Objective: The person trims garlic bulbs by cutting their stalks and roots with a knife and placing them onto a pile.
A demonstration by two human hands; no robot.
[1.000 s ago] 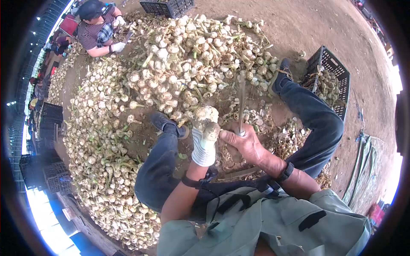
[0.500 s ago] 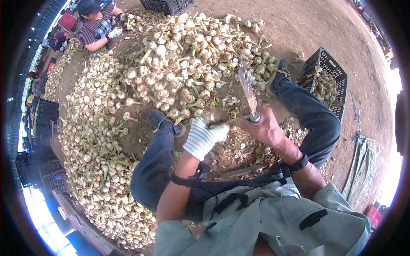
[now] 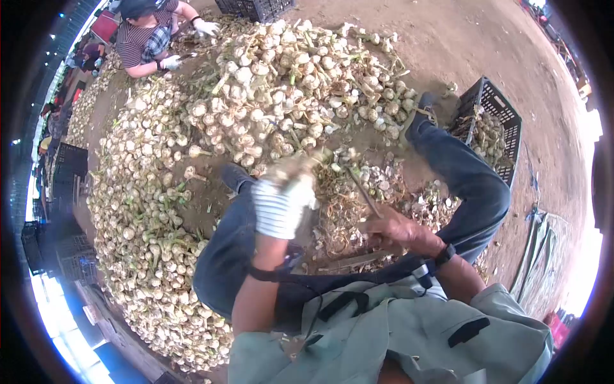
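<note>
My left hand, in a white striped glove, is blurred by motion over the gap between my knees. Its fingers are closed round what looks like a garlic bulb, whose stem end points toward the pile; the glove hides part of it. My bare right hand grips a knife, the blade slanting up and left, apart from the bulb. Beneath the blade lie garlic trimmings and dry skins. Beyond my hands rises a big heap of garlic bulbs with stems.
At right, a black crate holds trimmed garlic bulbs. More garlic spreads along my left. A co-worker in white gloves crouches at upper left, near another black crate. A green tarp lies at far right.
My left hand has moved up and left, away from the knife, with the bulb. My right hand has lowered slightly, tipping the blade further left. The co-worker's hands have moved apart.
</note>
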